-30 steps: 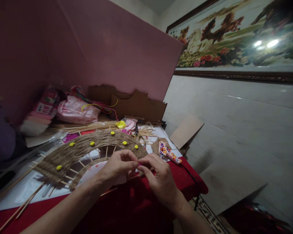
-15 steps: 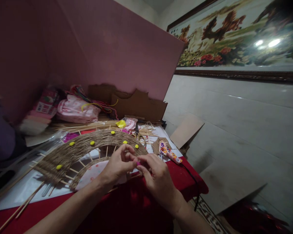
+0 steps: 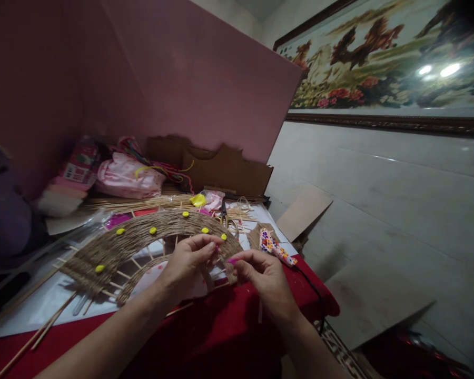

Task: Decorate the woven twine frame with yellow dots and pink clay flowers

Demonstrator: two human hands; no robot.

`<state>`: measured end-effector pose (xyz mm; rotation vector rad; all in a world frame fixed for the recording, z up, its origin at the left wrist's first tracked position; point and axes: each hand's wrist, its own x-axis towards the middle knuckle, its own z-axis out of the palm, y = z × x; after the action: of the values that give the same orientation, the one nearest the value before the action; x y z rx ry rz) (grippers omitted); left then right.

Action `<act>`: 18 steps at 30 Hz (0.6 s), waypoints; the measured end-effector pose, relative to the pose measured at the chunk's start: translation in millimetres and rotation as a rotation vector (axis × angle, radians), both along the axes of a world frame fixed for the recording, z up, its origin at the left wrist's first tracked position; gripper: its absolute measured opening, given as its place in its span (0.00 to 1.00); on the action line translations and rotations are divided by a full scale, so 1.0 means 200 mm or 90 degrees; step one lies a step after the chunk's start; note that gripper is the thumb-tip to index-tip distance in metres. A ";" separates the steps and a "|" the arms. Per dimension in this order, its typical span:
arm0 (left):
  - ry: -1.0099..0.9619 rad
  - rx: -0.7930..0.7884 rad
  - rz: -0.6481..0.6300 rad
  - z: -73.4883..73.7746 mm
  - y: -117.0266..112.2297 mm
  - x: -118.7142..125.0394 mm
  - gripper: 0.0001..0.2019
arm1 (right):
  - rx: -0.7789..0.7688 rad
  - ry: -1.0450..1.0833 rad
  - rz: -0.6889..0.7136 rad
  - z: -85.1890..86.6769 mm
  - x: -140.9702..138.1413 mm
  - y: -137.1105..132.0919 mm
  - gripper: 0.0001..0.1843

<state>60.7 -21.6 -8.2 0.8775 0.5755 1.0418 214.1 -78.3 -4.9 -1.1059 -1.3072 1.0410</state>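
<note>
My left hand [image 3: 193,258] is closed in a pinch on a small magenta bit [image 3: 217,246] that looks like modelling clay. Between the thumb and fingers of my right hand [image 3: 263,273] is another magenta lump [image 3: 232,261] of the same stuff. A gap separates the two hands. Behind them lies an arch woven of brown twine [image 3: 134,239] over thin sticks, dotted with several flat yellow pieces [image 3: 152,231]. Inside its curve is a pale spotted panel [image 3: 150,276], partly hidden by my left forearm.
A flower-patterned glue gun [image 3: 274,247] with a black cord lies at the right on cardboard. Scissors [image 3: 232,225], bundled sticks [image 3: 142,202], pink cloth [image 3: 130,176] and torn cardboard [image 3: 221,171] are toward the back. Red cloth [image 3: 205,326] covers the table's front edge.
My hands were together around one magenta lump. They have moved apart, the right one rightward, and magenta now shows in each. The view has shifted slightly.
</note>
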 end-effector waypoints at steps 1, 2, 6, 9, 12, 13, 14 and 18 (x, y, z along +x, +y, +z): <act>0.009 0.008 -0.015 0.00 0.00 0.00 0.16 | -0.007 0.015 0.003 0.00 0.00 0.00 0.10; 0.019 0.011 -0.030 -0.01 -0.01 0.01 0.17 | -0.009 0.026 0.004 0.00 0.00 0.01 0.10; 0.044 -0.008 -0.102 0.00 -0.04 0.03 0.17 | 0.027 0.037 -0.033 0.00 -0.01 0.00 0.08; 0.090 -0.008 -0.117 0.01 -0.05 0.02 0.18 | 0.060 -0.010 -0.052 -0.01 -0.01 -0.01 0.06; 0.154 0.023 -0.121 0.01 -0.05 0.02 0.18 | 0.101 -0.124 -0.052 -0.03 -0.02 -0.02 0.05; 0.168 0.035 -0.123 0.00 -0.05 0.02 0.18 | 0.119 -0.164 -0.060 -0.03 -0.02 -0.02 0.04; 0.177 0.045 -0.125 0.00 -0.05 0.02 0.18 | 0.137 -0.195 -0.070 -0.03 -0.02 -0.02 0.04; 0.180 0.035 -0.114 0.00 -0.05 0.02 0.16 | 0.167 -0.232 -0.078 -0.03 -0.01 -0.02 0.08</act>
<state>63.9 -31.0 -8.5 1.1142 0.6933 0.7788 211.5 -82.6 -10.1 -1.1902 -1.5890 0.5715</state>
